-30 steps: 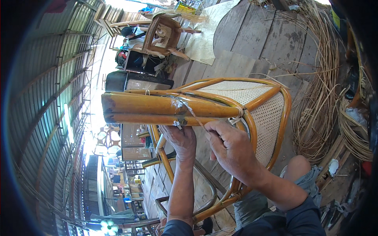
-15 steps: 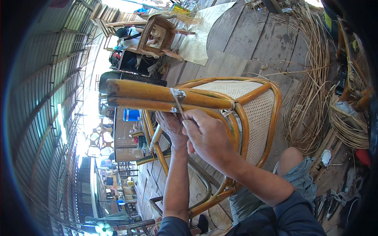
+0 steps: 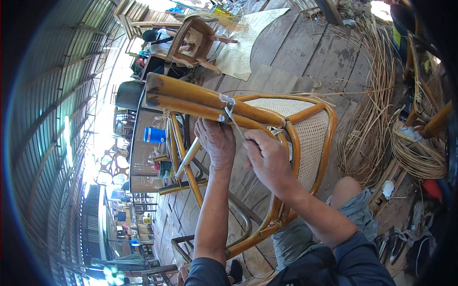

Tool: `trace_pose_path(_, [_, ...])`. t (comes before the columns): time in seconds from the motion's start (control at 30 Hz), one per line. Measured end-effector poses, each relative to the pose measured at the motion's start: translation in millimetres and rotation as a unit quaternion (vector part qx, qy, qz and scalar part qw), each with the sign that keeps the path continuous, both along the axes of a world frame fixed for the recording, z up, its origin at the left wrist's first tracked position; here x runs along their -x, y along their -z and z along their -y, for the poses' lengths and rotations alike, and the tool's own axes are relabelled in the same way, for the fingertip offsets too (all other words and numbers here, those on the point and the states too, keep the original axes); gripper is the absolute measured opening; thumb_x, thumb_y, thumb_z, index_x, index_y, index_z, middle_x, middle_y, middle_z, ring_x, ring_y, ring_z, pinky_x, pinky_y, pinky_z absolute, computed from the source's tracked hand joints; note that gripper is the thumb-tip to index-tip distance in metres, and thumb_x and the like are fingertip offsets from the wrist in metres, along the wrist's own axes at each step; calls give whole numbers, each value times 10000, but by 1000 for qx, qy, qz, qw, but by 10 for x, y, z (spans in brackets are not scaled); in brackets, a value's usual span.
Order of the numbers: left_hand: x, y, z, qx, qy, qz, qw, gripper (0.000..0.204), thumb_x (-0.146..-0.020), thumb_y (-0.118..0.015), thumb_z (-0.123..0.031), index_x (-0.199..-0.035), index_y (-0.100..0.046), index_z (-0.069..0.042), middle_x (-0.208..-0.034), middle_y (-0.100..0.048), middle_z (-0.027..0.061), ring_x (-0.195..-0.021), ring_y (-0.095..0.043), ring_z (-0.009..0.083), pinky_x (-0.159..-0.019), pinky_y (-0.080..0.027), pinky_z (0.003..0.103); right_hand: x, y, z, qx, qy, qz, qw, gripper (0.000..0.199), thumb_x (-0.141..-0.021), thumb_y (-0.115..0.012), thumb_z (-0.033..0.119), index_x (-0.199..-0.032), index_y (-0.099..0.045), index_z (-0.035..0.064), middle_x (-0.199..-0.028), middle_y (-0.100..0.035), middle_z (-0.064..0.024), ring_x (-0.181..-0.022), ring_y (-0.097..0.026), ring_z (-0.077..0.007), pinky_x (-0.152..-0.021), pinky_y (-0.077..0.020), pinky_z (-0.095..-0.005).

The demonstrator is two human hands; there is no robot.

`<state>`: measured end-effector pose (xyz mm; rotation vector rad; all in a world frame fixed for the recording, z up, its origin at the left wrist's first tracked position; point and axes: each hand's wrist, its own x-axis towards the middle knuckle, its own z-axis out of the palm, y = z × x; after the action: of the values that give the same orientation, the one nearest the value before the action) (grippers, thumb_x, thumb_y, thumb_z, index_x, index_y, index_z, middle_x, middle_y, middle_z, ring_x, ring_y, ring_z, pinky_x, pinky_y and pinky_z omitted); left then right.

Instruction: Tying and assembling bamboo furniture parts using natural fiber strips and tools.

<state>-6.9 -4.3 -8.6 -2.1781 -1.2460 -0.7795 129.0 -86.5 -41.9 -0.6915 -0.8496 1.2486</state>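
A rattan chair [image 3: 285, 122] with a woven cane panel [image 3: 315, 143] lies tilted before me. Two thick rattan poles [image 3: 191, 97] side by side form its near end, running up to the left. A pale binding strip [image 3: 234, 119] is wound around them, with light wraps showing on both poles. My left hand [image 3: 214, 145] is closed against the lower pole, its fingertips partly hidden at the underside. Closed in a pinch, my right hand [image 3: 267, 159] holds the free length of the strip, stretched tight from the poles.
Loose rattan strands [image 3: 369, 100] and a coiled bundle [image 3: 417, 155] lie on the plank floor to the right. Another person sits by a wooden chair frame [image 3: 195, 43] at the far left. A blue container [image 3: 155, 135] stands on a table beyond my left hand.
My right hand has moved right, away from the poles, and more of the strip shows taut. The pole ends sit higher and further right in view, and my left hand has shifted with them.
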Motion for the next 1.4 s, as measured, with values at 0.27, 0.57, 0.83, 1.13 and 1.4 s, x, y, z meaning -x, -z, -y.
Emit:
trace_pose_path(0.27, [19, 35, -20, -22, -44, -25, 998, 389, -732, -606, -76, -1089, -459, -25, -968, -530, 151, -910, -498, 345, -802, -357, 461, -380, 217, -325, -228, 274, 343, 869, 157, -790, -581, -2, -941, -576, 40, -864, -600, -116, -793, -598, -312, -686, -482, -375])
trace_pose_path(0.57, [35, 39, 25, -52, -29, -11, 998, 386, -729, -598, -60, -1091, -464, -46, -948, -532, 140, -892, -499, 345, -789, -354, 463, -420, 130, -265, -220, 245, 376, 866, 234, -734, -576, -25, -949, -594, 66, -878, -610, -107, -791, -608, -307, -673, -500, -379])
trace_pose_path(0.83, [237, 32, -111, -22, -80, -26, 996, 393, -763, -630, -132, -1110, -487, -14, -997, -534, 202, -983, -492, 392, -834, -366, 518, -816, 576, 168, -144, 209, 434, 864, 161, -835, -576, 66, -991, -604, 40, -864, -609, -128, -808, -610, -313, -692, -491, -365])
trace_pose_path(1.13, [54, 33, -160, -16, -74, -20, 997, 226, -785, -563, -140, -987, -549, -42, -918, -564, 151, -893, -527, 348, -774, -390, 490, -2124, 2236, 2651, 257, 174, 693, 651, 283, -831, -491, 6, -1112, -526, 7, -1062, -563, -202, -1019, -525, -374, -871, -417, -415])
trace_pose_path(1.4, [-61, 129, -21, -88, -51, 41, 994, 293, -776, -543, -120, -1063, -501, -76, -932, -552, 92, -905, -510, 274, -837, -372, 427, -1670, 994, 711, -41, 204, 604, 770, 343, -905, -519, 118, -1224, -485, -3, -1201, -515, -184, -1136, -492, -327, -970, -374, -377])
